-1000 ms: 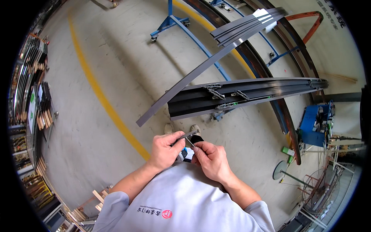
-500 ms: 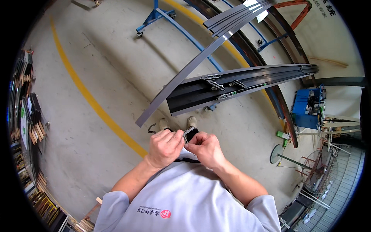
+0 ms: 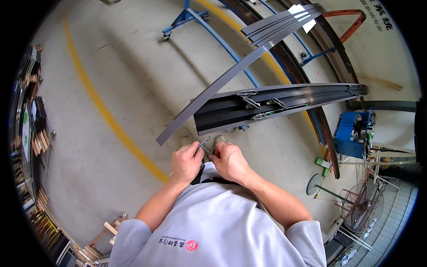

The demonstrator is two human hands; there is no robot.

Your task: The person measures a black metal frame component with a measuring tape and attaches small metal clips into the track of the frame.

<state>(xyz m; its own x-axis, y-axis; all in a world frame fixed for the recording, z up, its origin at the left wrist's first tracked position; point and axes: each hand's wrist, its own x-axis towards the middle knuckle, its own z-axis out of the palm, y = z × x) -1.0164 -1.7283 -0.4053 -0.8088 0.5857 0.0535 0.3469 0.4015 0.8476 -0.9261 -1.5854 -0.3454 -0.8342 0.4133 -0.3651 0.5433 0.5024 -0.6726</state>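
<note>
Pinching a small grey metal piece (image 3: 204,142) in the left hand (image 3: 185,161) here, thumb and fingers closed on it, with its far end poking out past the fingertips. The right hand (image 3: 231,163) is just beside it, fingers curled shut on a thin rod-like bit (image 3: 207,151) that slants over to the metal piece. Can't tell if those two are joined or just touching, it's too small to see. Both are right out in front of the light grey shirt (image 3: 213,213), on the near side of everything else, with the shoes (image 3: 219,139) just past the hands.

Farther off, a long grey strip (image 3: 213,86) runs from near left to far right, and just to the right of its near end sits a black channel profile (image 3: 213,119) with some chain-like metal fittings (image 3: 248,99) lying in it. Far side has a blue wheeled stand (image 3: 181,20). Yellow floor line (image 3: 95,100) curves along on the left, and over on the right there's a blue bin (image 3: 349,135) near a green box (image 3: 322,163).
</note>
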